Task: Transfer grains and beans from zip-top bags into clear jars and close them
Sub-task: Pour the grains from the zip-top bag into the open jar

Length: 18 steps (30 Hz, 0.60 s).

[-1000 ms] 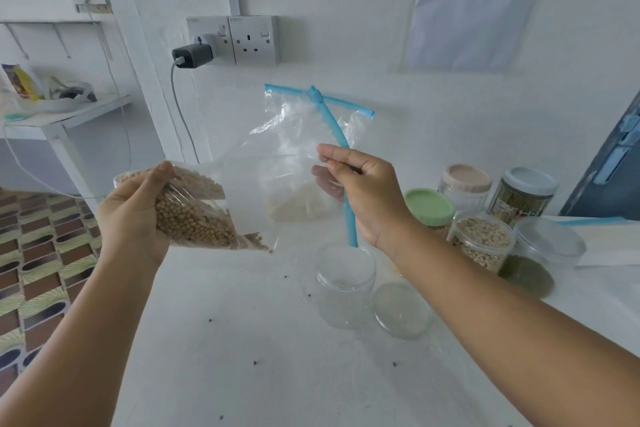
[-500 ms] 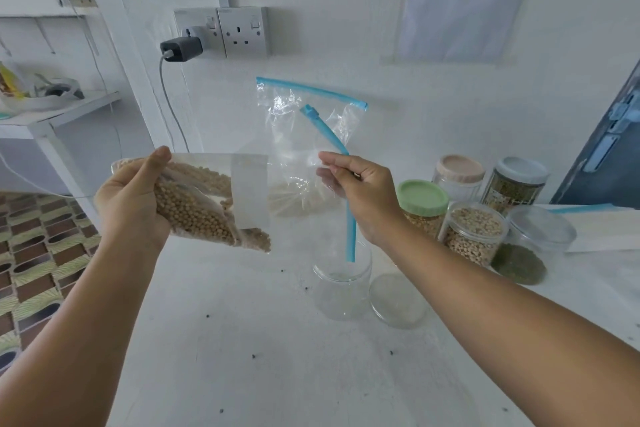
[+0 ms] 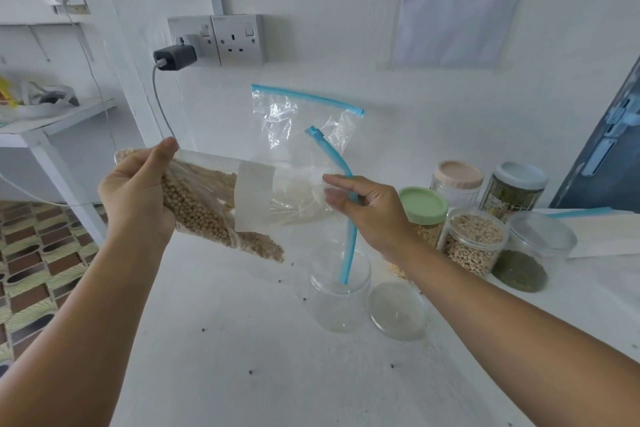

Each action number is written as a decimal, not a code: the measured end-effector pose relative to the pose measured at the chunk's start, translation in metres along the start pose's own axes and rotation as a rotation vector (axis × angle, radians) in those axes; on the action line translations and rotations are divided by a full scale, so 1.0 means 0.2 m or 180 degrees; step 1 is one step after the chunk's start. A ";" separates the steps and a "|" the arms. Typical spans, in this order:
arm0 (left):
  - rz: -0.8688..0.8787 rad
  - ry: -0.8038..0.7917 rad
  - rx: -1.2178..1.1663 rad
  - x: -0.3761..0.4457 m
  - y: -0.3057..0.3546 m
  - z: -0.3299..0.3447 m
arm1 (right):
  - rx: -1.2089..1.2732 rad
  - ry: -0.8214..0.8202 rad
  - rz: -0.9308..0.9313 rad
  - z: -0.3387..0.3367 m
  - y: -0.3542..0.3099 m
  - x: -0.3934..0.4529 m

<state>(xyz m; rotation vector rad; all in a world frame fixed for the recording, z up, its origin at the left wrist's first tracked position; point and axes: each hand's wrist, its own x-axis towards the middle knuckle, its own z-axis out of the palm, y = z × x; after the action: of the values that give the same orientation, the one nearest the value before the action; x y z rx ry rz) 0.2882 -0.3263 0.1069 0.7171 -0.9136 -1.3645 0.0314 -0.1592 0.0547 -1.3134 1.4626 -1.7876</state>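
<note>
Zip-top bag (image 3: pixel 214 204) of pale beans, gripped at bean end by left hand (image 3: pixel 138 198), mouth pinched by right hand (image 3: pixel 374 215), above open clear jar (image 3: pixel 341 295) on white surface (image 3: pixel 242 340), loose lid (image 3: pixel 396 310) beside.

Both forearms enter from the bottom corners, angled up toward frame centre. Left hand (image 3: pixel 136 196) at centre-left: fingers curled, thumb on top, gripping the bag (image 3: pixel 214 204) at its bean-filled end. Right hand (image 3: pixel 372 215) right of centre: fingers extended leftward, thumb below, pinching the bag's open clear end.
</note>
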 end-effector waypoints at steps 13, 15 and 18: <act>0.0181 -0.0428 0.0175 -0.03 -0.02 0.11 | -0.1563 -0.0711 0.0106 -0.06 0.01 -0.02; 0.0249 -0.0491 0.0263 -0.04 -0.01 0.11 | -0.1538 -0.0704 0.0069 -0.05 0.02 0.00; 0.0296 -0.0564 0.0336 -0.07 -0.01 0.13 | -0.1537 -0.0581 -0.0059 -0.06 0.04 0.02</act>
<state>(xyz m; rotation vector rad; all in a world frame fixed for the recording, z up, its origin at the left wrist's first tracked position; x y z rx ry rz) 0.2648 -0.3106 0.1155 0.6323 -1.1527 -1.3195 0.0189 -0.1588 0.0493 -1.6720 1.8477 -1.3224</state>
